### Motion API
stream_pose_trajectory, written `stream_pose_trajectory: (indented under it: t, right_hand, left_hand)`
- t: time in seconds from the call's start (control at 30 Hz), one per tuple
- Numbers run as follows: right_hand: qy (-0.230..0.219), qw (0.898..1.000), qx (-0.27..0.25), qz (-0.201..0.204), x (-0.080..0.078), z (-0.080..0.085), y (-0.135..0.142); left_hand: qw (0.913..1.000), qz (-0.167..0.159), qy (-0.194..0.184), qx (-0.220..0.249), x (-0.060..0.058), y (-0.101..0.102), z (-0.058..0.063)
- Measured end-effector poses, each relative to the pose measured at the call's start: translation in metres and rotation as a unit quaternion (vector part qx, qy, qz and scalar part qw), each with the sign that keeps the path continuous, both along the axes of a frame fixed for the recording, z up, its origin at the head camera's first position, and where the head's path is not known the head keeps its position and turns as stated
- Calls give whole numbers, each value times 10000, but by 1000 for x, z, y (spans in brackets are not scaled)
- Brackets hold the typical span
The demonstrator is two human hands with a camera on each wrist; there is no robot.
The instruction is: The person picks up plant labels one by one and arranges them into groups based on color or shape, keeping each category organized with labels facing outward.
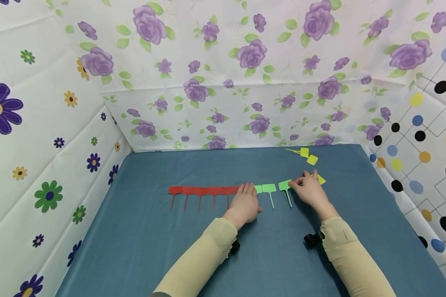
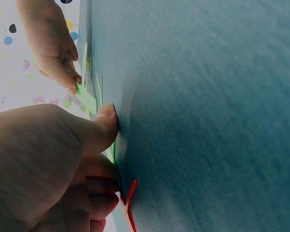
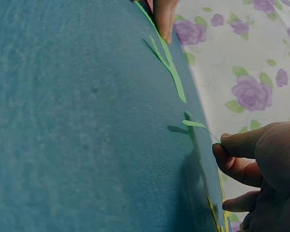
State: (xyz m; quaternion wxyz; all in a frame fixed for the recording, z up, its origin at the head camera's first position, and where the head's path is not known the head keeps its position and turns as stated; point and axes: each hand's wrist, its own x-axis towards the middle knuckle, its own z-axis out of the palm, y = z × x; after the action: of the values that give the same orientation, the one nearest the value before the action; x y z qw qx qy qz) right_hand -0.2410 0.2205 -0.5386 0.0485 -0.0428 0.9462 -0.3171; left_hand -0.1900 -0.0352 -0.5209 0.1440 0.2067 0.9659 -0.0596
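My left hand [image 1: 245, 203] rests with its fingers over the line of tags where red meets green. To its left runs a row of several red T-shaped plant labels [image 1: 202, 191], stems toward me. Right of it lie green T-shaped labels [image 1: 269, 188], partly covered by the fingers. My right hand [image 1: 311, 190] pinches another green label [image 1: 284, 185] by its head's right edge, between thumb and finger. In the right wrist view this label [image 3: 195, 124] is tilted above the cloth, a gap away from the green row [image 3: 176, 84].
Yellow labels [image 1: 312, 159] lie loose at the back right, one [image 1: 321, 179] partly hidden behind my right hand. Blue-grey cloth [image 1: 134, 239] covers the table. A flowered cloth wall [image 1: 223, 111] rises at the back, with patterned cloths on both sides.
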Motion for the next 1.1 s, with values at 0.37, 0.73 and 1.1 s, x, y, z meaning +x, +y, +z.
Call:
stream_pose_trajectory:
  t: [0.37,0.73,1.1]
  right_hand:
    - [56,9998,202,-25,1,-1,-5]
    - [133,9996,243,-76,-2,-5,-7]
    - [219,9990,346,-182,0,-6,-11]
  left_hand:
    - [10000,-10,53,-40,1,1,3]
    - [10000,55,-33,3,2,0,4]
    - [10000,43,29,-23,1,1,1]
